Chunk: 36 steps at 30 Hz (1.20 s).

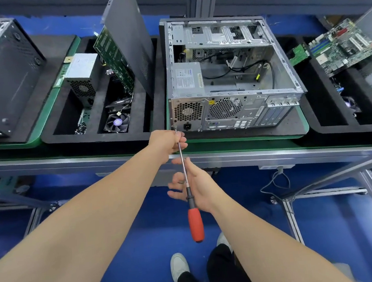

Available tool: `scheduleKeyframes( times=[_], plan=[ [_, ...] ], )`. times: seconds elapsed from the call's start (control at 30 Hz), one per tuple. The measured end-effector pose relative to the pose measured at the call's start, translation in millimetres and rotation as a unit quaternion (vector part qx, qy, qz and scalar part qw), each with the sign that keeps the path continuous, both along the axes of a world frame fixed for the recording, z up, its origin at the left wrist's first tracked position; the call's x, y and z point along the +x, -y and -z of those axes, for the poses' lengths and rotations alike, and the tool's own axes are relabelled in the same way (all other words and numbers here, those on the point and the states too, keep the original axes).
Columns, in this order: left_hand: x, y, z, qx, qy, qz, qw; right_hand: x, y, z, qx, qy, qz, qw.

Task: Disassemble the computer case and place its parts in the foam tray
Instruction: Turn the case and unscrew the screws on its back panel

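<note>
The screwdriver (195,224) tip meets the computer case (234,112) at its near left corner, where the screw is too small to make out. Fingers of the left hand (166,142) cover part of its shaft. Print on the power supply label (186,79) is unreadable. The left picture edge cuts a second case (1,73); the right edge cuts a foam tray (326,115).

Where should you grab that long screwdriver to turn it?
By the red handle, with the right hand coming from the right. It is the fat, round end of the screwdriver, and nothing holds it. The left hand pinches the thin metal shaft near the computer case.
</note>
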<state>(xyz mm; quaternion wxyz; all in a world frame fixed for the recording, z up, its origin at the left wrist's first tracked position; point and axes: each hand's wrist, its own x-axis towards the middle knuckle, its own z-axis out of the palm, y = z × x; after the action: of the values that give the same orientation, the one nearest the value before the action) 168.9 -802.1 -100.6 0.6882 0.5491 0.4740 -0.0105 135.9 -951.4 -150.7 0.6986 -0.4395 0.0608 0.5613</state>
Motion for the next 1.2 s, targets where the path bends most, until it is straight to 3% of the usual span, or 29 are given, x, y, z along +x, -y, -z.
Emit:
scheduleKeyframes(
  times=[0.17,0.3,0.4,0.47,0.57,0.63,0.67,0.73,0.8,0.87,0.93,1.07,1.2],
  plan=[
    [-1.5,-1.7,3.6,-0.010,0.005,0.002,1.000,-7.3,-0.6,3.6,0.093,-0.083,-0.001,0.992],
    [0.0,2.2,0.5,-0.017,0.004,-0.004,1.000,-4.4,-1.7,2.8,-0.018,0.046,0.016,0.999],
    [0.1,6.4,-2.1,-0.029,0.004,-0.007,1.000,-4.4,-4.4,-1.0,-0.124,0.143,0.011,0.982],
    [-0.1,8.6,-2.7,-0.031,0.007,-0.012,0.999,-6.8,-10.4,-5.1,-0.215,0.221,0.020,0.951],
    [-2.7,9.6,-2.6,-0.043,0.013,-0.017,0.999,-11.6,-17.8,-6.0,-0.342,0.380,0.018,0.859],
    [-4.8,9.7,-3.2,-0.061,0.028,-0.016,0.998,-15.2,-20.2,-5.1,-0.375,0.420,0.015,0.826],
    [-5.4,10.1,-4.3,-0.069,0.033,-0.018,0.997,-15.4,-20.8,-5.3,-0.371,0.409,0.018,0.833],
    [-4.7,10.7,-7.1,-0.084,0.034,-0.029,0.995,-13.7,-21.8,-7.1,-0.318,0.336,0.012,0.886],
    [-3.5,10.0,-10.2,-0.090,0.034,-0.036,0.995,-11.1,-18.9,-10.8,-0.216,0.212,-0.008,0.953],
    [-4.0,9.0,-13.5,-0.095,0.035,-0.033,0.994,-8.7,-11.0,-11.3,-0.095,0.097,-0.004,0.991],
    [-5.8,7.6,-15.1,-0.117,0.040,-0.035,0.992,-10.0,-4.7,-8.6,-0.010,0.028,0.014,0.999],
    [-7.6,3.9,-11.9,-0.148,0.050,-0.032,0.987,-15.2,-8.1,-1.1,0.046,-0.024,0.058,0.997],
    [-10.2,0.1,-4.1,-0.130,0.062,-0.002,0.990,-17.3,-18.8,2.1,-0.073,0.081,0.069,0.992]
  ],
)
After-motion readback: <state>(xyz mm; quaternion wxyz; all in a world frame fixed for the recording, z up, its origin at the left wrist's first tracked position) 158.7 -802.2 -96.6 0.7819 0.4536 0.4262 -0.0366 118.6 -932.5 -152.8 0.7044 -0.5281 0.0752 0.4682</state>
